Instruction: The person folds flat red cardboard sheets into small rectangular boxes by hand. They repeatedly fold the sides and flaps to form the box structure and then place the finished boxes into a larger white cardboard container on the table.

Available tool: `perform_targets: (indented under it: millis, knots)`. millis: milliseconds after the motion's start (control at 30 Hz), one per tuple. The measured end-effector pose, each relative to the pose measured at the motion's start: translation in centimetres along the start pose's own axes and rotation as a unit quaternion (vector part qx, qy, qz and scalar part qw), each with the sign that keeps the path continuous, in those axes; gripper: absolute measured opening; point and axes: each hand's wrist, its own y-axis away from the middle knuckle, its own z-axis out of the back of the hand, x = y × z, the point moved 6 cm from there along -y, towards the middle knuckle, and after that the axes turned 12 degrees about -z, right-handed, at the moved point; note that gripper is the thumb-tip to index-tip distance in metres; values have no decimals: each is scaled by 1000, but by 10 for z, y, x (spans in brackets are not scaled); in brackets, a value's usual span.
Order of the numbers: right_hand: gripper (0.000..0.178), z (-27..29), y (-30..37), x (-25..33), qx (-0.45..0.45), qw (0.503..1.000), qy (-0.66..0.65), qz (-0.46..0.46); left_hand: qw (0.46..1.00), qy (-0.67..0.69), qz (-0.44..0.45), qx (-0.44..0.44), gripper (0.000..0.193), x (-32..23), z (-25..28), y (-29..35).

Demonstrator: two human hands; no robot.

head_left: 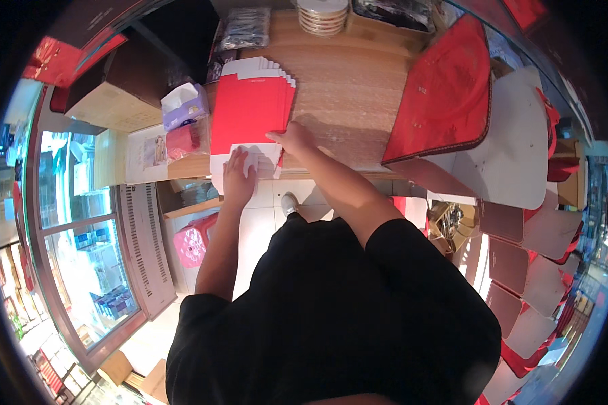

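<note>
A stack of flat red cartons [248,111] with white end flaps lies on the wooden table, its sheets fanned slightly along the right edge. The near flaps reach past the table's front edge. My left hand [240,177] rests on these white flaps, its fingers extended and apart. At the stack's right edge, my right hand [296,140] grips the side, one digit lying over the red top face. Its other fingers are mostly hidden.
A purple tissue pack [184,106] and a brown cardboard box [118,88] stand left. Stacked white round containers [322,17] and plastic-wrapped items [245,28] are at the back. A large red-and-white box [446,88] stands right. More red-and-white boxes [530,243] are piled at lower right.
</note>
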Motion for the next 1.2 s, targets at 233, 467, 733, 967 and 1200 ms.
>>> perform_targets:
  millis: [233,467,733,967,1200]
  knots:
    - [32,-3,-13,-21,17,997,-70,-35,998,58,18,-30,40,-16,25,2]
    - [28,6,1,-32,71,916,-373,-129,996,63,18,-61,39,-3,26,2]
    - [25,0,-7,-43,-51,985,-156,-61,997,67,6,-46,38,-21,27,5]
    - [18,48,25,-37,-2,847,-510,-150,996,44,14,-70,39,-4,20,17]
    - [21,128,103,1,184,887,-422,28,873,432,69,-214,58,-44,61,-28]
